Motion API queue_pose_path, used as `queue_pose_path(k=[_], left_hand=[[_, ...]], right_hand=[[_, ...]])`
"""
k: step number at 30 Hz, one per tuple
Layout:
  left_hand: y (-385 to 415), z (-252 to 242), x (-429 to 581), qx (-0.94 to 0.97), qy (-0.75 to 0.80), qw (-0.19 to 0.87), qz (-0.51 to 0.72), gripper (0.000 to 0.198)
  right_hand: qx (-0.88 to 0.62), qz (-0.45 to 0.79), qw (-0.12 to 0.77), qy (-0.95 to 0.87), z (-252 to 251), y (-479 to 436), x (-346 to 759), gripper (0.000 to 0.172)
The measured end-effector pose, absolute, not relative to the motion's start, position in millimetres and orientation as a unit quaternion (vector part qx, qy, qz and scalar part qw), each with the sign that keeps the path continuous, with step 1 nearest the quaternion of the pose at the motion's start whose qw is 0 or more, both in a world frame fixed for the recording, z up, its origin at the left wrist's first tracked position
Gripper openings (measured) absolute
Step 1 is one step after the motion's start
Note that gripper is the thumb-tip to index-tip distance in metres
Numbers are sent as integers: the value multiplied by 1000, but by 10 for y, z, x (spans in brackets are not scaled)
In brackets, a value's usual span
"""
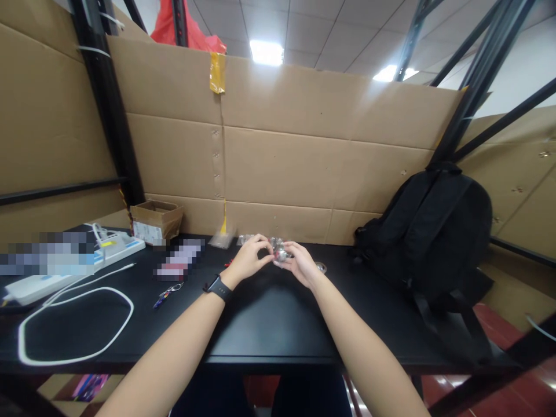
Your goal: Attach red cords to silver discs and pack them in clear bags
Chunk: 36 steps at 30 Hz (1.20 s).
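Note:
Above the black table [269,324], both my hands meet at a small clear, shiny packet [280,250] with bits of red in it. What it contains is too small to make out. My left hand [248,259], with a dark watch on its wrist, pinches the packet's left side between thumb and fingers. From the right, my right hand [302,265] closes its fingertips on the same packet. Just beyond my left hand lies another clear packet [245,238]. A small round ring-shaped thing [321,267] rests beside my right hand, and a red bit [229,263] shows by my left wrist.
A black backpack [434,226] stands at the right. On the left are a white power strip [39,284], a looped white cable [130,307], an open cardboard box [157,220] and a keychain [167,294]. A clear bag [222,238] lies against the cardboard wall [282,168].

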<state>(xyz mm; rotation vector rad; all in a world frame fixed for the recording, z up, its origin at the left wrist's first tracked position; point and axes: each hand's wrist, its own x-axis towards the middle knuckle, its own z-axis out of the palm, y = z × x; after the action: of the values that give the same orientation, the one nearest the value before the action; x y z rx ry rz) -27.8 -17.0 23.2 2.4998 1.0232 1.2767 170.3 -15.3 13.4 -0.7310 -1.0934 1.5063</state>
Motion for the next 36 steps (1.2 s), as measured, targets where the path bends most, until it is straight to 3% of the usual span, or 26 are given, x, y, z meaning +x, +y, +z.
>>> queue_pose_path(k=[3, 7, 12, 21, 29, 36], left_hand=[[-177, 240, -277, 837, 372, 49, 398, 22], [-134, 172, -235, 817, 430, 77, 377, 47], [-116, 47, -110, 793, 463, 65, 391, 16], [-35, 1, -90, 720, 541, 132, 414, 26], [65, -76, -64, 705, 378, 270, 536, 26], [54, -41, -58, 685, 357, 245, 585, 30]], right_hand=[[-341, 611, 578, -419, 132, -104, 1751, 21], [-367, 594, 585, -413, 115, -54, 1812, 27], [-342, 551, 638, -415, 100, -47, 1790, 37], [-296, 581, 678, -339, 134, -58, 1789, 34], [-265, 599, 667, -356, 144, -99, 1767, 36], [-262, 582, 660, -397, 165, -161, 1726, 35]])
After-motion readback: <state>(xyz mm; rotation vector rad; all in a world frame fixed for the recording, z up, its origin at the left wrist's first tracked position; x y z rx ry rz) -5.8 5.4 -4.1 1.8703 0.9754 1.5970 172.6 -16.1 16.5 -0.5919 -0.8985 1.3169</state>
